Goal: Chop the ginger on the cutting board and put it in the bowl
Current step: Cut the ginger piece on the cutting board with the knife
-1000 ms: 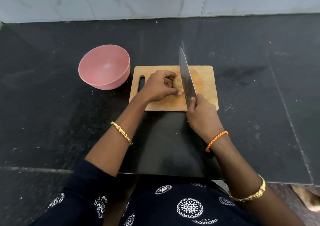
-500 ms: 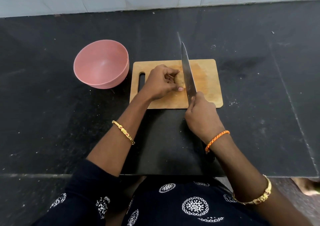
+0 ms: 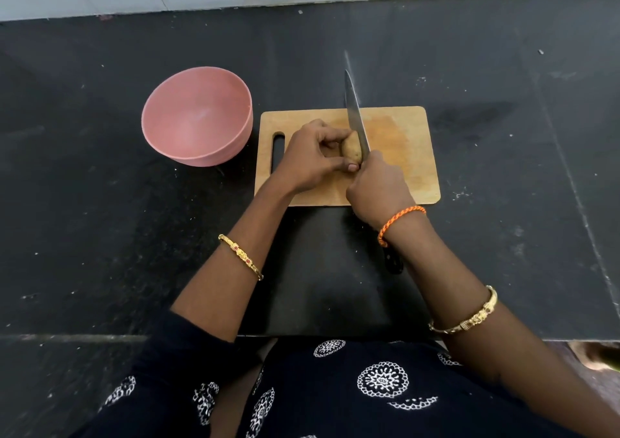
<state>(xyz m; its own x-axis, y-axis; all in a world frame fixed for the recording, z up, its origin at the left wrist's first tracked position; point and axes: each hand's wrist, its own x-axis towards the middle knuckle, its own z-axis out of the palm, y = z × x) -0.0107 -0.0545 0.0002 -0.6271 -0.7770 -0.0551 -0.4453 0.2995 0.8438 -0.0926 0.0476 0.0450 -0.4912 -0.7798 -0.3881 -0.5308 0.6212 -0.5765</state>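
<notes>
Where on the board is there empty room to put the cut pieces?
The cutting board is bare right of the knife, out to its right edge. Left of the blade is crowded: the left hand holds the ginger there.

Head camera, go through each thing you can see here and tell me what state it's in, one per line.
Ginger: whole, uncut, lying on the board, pinned by the left hand.
Knife: gripped in the right hand, blade against the ginger's right side, tip pointing away.
Board: flat on the counter, stained, no cut pieces on it.
Bowl: upright, empty, left of the board.
Left hand: closed on the ginger.
Right hand: closed on the knife.
</notes>
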